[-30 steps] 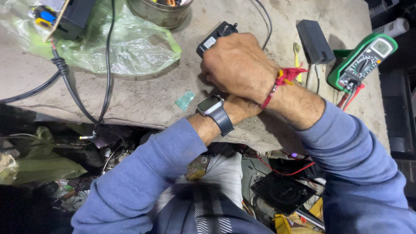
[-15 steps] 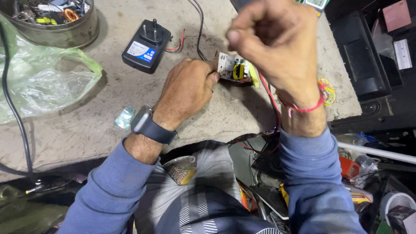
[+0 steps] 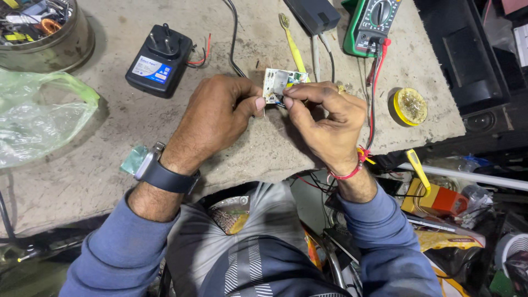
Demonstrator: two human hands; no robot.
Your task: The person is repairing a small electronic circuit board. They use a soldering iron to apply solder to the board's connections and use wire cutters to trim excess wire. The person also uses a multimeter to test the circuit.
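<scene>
**Small circuit board pinched between both hands**

Nearest, the left hand point(image 3: 212, 113) and right hand point(image 3: 327, 118) meet above the counter point(image 3: 110, 159). Their fingers point(image 3: 257, 103) are closed tight on a small circuit board point(image 3: 278, 82), already out of any case, judging by its bare face. Beyond lie a black plug adapter point(image 3: 159, 60) and a green multimeter point(image 3: 371, 25), untouched.

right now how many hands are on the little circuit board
2: the left hand pinches the small circuit board from its left edge, the right hand from its right.
</scene>
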